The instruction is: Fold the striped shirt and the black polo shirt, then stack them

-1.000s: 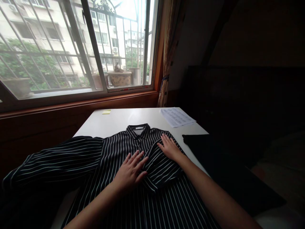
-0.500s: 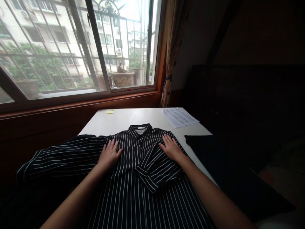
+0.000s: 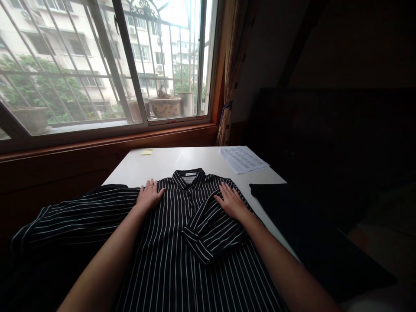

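Note:
A black shirt with thin white stripes [image 3: 175, 242] lies flat on a white table [image 3: 169, 162], collar away from me. Its right sleeve is folded in across the chest, the cuff near the middle. The other sleeve stretches out to the left, off the table's edge. My left hand [image 3: 148, 196] rests flat and open on the shirt's left shoulder, fingers spread. On the right shoulder lies my right hand [image 3: 231, 201], also flat and open, beside the folded sleeve.
A printed paper sheet [image 3: 243, 159] lies at the table's far right and a yellow sticky note [image 3: 146, 152] at the far left. A dark cloth [image 3: 312, 234] lies to the right of the shirt. A barred window [image 3: 97, 65] and wooden sill run behind the table.
My left hand slid from the shirt's chest, by the folded sleeve, up and left to the left shoulder. The right hand stayed on the right shoulder.

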Tool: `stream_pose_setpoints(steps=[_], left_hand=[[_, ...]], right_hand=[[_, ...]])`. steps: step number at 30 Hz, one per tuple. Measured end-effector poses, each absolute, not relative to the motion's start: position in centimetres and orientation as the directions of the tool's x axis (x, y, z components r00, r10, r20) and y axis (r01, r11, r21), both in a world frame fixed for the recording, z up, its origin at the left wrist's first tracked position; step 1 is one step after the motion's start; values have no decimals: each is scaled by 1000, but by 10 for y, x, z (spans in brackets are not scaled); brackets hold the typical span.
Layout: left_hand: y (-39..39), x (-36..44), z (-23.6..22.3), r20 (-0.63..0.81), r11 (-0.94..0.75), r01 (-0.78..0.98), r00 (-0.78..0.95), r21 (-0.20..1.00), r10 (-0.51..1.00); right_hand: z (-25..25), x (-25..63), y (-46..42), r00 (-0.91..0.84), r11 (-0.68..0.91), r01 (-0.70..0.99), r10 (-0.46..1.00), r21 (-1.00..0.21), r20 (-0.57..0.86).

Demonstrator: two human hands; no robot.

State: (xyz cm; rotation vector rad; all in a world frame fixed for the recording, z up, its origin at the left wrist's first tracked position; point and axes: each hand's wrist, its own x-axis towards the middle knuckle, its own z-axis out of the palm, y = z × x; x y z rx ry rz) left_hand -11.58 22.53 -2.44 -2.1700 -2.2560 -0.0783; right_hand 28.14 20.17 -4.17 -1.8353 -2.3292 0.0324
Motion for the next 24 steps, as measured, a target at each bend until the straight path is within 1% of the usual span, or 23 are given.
stream_pose_setpoints(steps=[4,6,9,11,13,19,24], left_hand=[[231,-113,-19,59,47,998,-49,34,997],[228,-103,-16,95,18,999,-20,28,995],[219,-78,-17,142,-101,995,99,10,985],[213,-60,-21,134,-184,983,181,7,974],[212,-45,-27,114,-220,975,217,16,969],[232,-48,-33,99,-148,988,143,44,985],[249,-64,-34,89,-141,989,137,48,987]], right_hand=[[-41,281,200,-222,238,964,966,-122,132],[-41,281,200,-222,239,963,966,-123,134],[-40,281,200,-225,241,962,966,-126,131],[-40,281,200,-224,239,963,967,-126,125],[-40,281,200,-219,234,965,968,-122,122],[-37,281,197,-221,233,965,969,-121,107],[-36,281,196,-220,234,963,969,-134,112]])
